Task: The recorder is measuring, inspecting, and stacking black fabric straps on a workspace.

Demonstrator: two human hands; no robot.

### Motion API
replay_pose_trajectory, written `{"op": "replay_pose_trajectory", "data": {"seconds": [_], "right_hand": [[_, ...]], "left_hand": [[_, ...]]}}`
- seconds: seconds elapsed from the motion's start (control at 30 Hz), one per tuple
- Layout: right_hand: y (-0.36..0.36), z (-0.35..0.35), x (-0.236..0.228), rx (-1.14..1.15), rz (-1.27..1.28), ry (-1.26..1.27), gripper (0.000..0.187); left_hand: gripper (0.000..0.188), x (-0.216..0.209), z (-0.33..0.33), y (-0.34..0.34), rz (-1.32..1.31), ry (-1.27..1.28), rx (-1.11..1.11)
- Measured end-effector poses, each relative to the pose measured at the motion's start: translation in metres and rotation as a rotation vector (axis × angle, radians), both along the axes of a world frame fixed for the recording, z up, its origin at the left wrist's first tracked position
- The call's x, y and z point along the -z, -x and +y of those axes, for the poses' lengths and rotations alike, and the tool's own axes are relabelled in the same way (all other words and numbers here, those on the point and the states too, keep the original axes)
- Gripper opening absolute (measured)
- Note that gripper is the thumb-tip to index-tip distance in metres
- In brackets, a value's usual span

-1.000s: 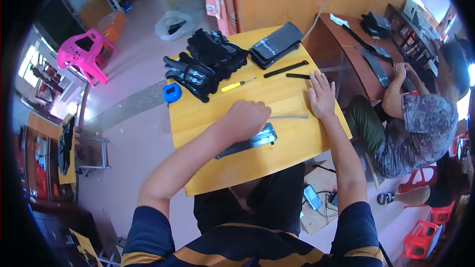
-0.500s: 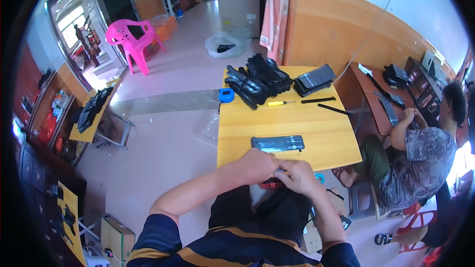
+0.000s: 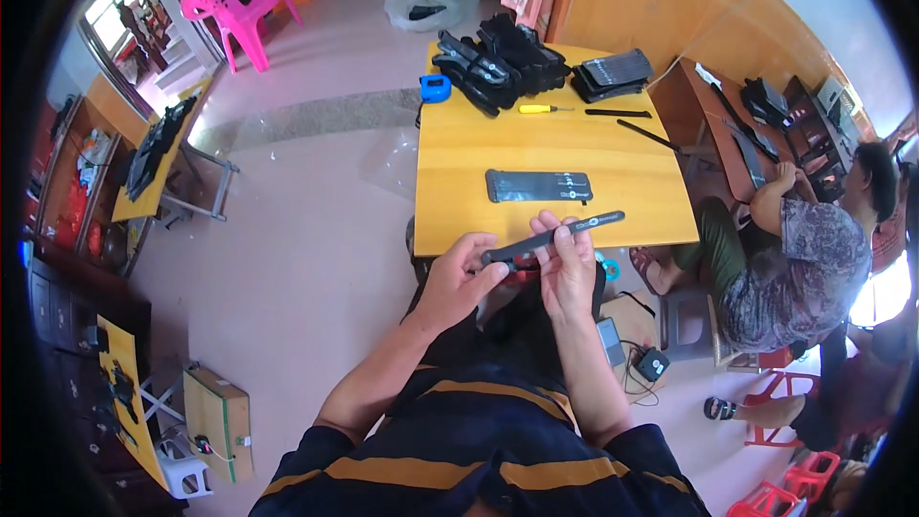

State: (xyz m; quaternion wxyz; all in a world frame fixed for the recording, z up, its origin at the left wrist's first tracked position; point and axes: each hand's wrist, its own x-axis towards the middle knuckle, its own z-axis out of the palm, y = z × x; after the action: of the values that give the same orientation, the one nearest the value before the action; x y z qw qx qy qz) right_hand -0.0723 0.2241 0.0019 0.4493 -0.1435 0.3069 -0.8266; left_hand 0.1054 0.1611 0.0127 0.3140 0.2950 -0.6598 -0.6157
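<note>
A narrow black strap with pale print is held up over the near edge of the yellow table. My left hand pinches its left end between thumb and fingers. Farther along it, my right hand grips the strap with the thumb on top, and its right end sticks out past the fingers. Just beyond my hands lies a flat dark rectangular pouch, apart from both. Something red in my lap, under the strap, is mostly hidden.
Across the table's far side are a blue tape measure, a heap of black padded pieces, a yellow screwdriver, a stack of dark pouches and two black strips. A co-worker sits at right beside a brown table.
My hands were close together at the table's near edge, fingers overlapping. They have moved apart, and the strap now shows stretched between them. The whole view has tilted downward.
</note>
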Motion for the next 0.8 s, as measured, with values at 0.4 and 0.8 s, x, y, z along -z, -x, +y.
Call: {"op": "replay_pose_trajectory", "data": {"seconds": [0.4,0.8], "right_hand": [[0.030,0.001,0.011,0.085,0.385,-0.270,0.017],[0.107,-0.015,0.021,-0.020,0.690,-0.472,0.016]], "left_hand": [[0.027,0.024,-0.026,0.011,-0.011,-0.127,-0.118],[0.017,0.036,-0.066,0.049,0.013,-0.316,-0.286]]}}
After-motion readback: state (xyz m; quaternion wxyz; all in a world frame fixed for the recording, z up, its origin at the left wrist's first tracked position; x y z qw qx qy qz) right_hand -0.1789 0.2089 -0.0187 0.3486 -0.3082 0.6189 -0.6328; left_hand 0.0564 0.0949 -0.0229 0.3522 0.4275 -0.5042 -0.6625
